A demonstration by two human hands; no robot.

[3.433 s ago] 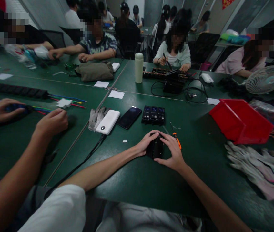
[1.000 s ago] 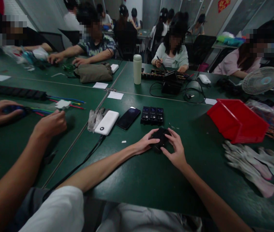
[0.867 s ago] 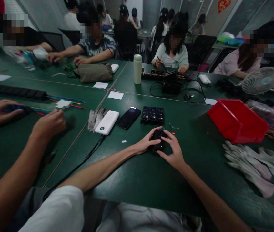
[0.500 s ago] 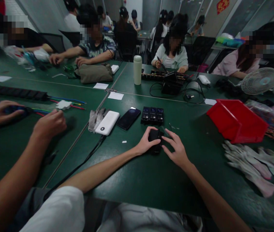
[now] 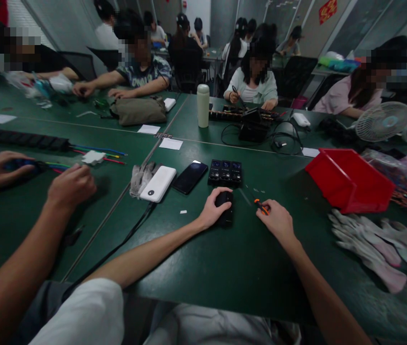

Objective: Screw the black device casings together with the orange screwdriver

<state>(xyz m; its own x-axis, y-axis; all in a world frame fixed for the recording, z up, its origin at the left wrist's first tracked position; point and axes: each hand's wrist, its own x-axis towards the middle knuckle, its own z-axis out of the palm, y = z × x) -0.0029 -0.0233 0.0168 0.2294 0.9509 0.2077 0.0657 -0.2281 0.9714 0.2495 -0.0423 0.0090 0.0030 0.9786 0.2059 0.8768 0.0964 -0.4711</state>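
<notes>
My left hand [image 5: 215, 211] is wrapped round the left side of a small black box-shaped part [image 5: 226, 216] on the table. Off to its right, my right hand [image 5: 277, 219] is closed on a screwdriver [image 5: 261, 207] with an orange-and-black handle. Its thin shaft, smeared by motion, slants up and left toward a black three-section module [image 5: 225, 173]. That module lies just beyond my left hand.
Left of the module are a dark phone [image 5: 191, 177], a white power bank [image 5: 158, 184] with a cable, and grey gloves [image 5: 140, 179]. A red bin [image 5: 350, 179] and work gloves [image 5: 368, 244] lie right. A co-worker's hands [image 5: 72, 187] handle wires at left.
My right hand has moved right, away from the black part, and now grips a screwdriver. My left hand has stayed on the part.
</notes>
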